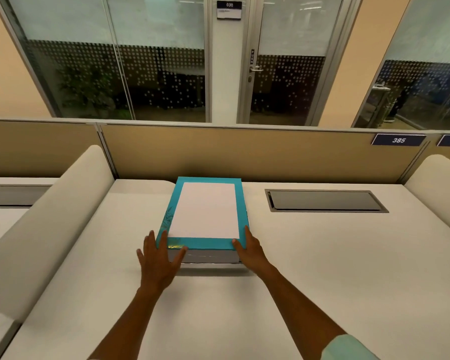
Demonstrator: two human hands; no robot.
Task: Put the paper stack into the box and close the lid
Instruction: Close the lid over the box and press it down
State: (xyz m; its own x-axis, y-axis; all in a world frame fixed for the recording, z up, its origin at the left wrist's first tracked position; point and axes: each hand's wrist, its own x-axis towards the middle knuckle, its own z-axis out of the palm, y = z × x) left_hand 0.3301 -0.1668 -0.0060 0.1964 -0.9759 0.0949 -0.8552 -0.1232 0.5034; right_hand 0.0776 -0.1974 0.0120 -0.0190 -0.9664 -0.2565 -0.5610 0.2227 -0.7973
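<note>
Hands (pixel 158 258) (pixel 250 249) flat at box (pixel 205 245) corners

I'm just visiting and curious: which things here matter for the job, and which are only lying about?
Part of the job:
teal box
paper stack
left hand
right hand

Just there:
desk
cable hatch
number plate 385
glass door

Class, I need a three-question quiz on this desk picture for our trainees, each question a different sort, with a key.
1. True or false: the white paper stack lies on top of the teal box.
2. Which part of the box do the left hand and right hand touch? A near corners, B far edge, C neither
3. Fill in: the desk plate reads ___.

Key: 1 true; 2 A; 3 385
</note>
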